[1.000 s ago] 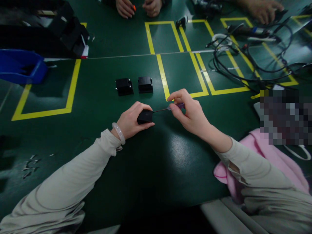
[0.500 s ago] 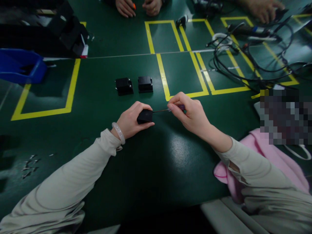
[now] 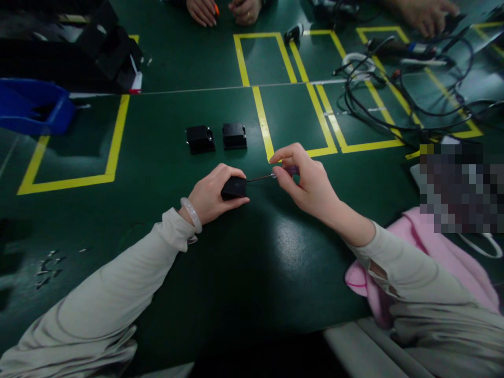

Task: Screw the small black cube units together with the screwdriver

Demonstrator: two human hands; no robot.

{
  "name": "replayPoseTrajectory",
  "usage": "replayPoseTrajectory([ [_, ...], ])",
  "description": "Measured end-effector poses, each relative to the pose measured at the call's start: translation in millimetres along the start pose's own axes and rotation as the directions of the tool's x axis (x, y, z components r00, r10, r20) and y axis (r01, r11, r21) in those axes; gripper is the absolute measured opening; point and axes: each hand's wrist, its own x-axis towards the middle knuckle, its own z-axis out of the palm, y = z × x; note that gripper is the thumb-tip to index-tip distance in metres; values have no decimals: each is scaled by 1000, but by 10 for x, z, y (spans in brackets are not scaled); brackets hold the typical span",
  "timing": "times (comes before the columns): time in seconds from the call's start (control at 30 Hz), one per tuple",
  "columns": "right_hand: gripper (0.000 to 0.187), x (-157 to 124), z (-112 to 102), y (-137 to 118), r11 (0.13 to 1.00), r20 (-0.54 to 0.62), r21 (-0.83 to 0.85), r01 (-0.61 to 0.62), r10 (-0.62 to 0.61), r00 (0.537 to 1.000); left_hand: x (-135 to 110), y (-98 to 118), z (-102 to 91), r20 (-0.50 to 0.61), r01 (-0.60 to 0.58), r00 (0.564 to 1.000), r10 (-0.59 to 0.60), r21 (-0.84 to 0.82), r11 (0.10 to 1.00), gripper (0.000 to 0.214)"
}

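Note:
My left hand is closed around a small black box, thumb along its near side and fingers along the far side. In my right hand is a screwdriver with a purplish handle, held between thumb and fingers with the index finger raised. Its thin shaft runs left, and the tip meets the box's right end; the exact contact point is too small to make out. Beyond my hands stand two similar black boxes, a left one and a right one, with shiny metal bits at their sides.
Several loose screws lie at the left. A blue bin and black racks stand behind them. Tangled cables spread at the right, near pink cloth. Another person's hands rest across the green table.
My right index finger has lifted off the screwdriver handle, and the handle has shifted slightly. My left hand and the black box stay in place.

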Motion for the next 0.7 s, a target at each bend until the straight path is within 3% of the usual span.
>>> replayPoseTrajectory([
  [0.07,15,-2,5,1,1000,-17,7,-1,2,1000,2,0,-2,3,2,1000,-2,0,1000,40],
  [0.33,7,-4,3,6,1000,1,3,-16,16,1000,6,-9,-9,7,9,1000,-9,5,1000,40],
  [0.47,17,-4,5,-6,1000,-29,25,-8,9,1000,5,-3,-12,18,24,1000,-24,1,1000,41],
  [0.7,9,-1,11,9,997,13,49,-51,51,999,10,11,-15,28,44,999,-44,-6,999,40],
])
